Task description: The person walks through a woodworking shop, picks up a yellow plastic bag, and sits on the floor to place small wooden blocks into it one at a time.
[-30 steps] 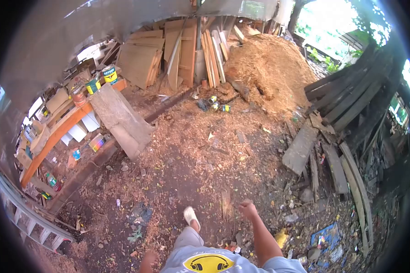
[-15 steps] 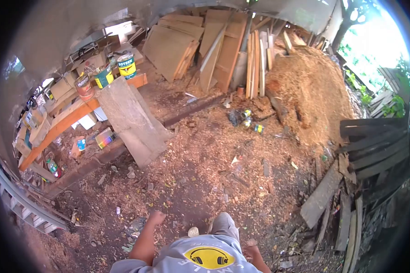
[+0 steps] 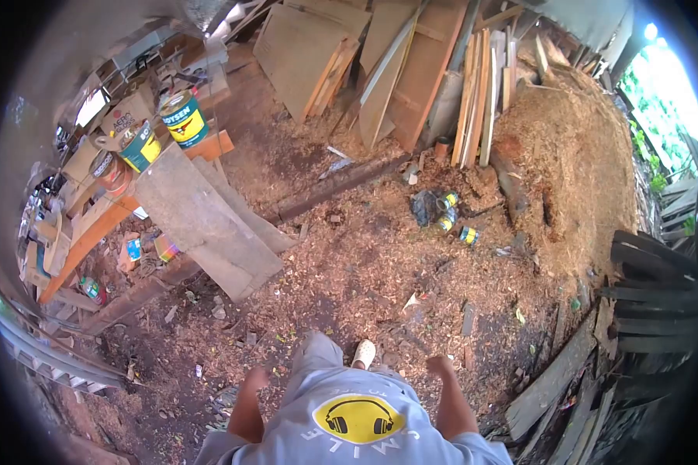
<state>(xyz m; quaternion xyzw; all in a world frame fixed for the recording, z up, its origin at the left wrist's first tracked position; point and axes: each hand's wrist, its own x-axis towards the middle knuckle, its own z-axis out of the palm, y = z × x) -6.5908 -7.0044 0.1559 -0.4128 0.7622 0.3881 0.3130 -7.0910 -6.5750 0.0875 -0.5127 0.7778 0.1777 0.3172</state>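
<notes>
My left hand (image 3: 256,378) hangs low beside my body, above the littered ground. On the other side, my right hand (image 3: 440,366) is out at about hip height. Both hands are small and blurred, with their fingers mostly hidden, and no object shows in either one. Between them are my grey shirt (image 3: 287,426) with a yellow print and a light shoe (image 3: 364,354) on the ground. The nearest large thing ahead on the left is a worn board (image 3: 209,221) leaning on an orange-brown beam (image 3: 93,236).
Boysen cans (image 3: 184,120) stand by the beam. Sheets of plywood (image 3: 306,54) and upright timber strips (image 3: 475,97) lean at the back. A sawdust heap (image 3: 582,155) rises at right. Small cans (image 3: 468,235) lie on the ground, and dark planks (image 3: 554,372) are piled at right.
My view has moved forward, so the cans and board look closer. My right hand has swung forward and my left has dropped back. A different leg is now forward.
</notes>
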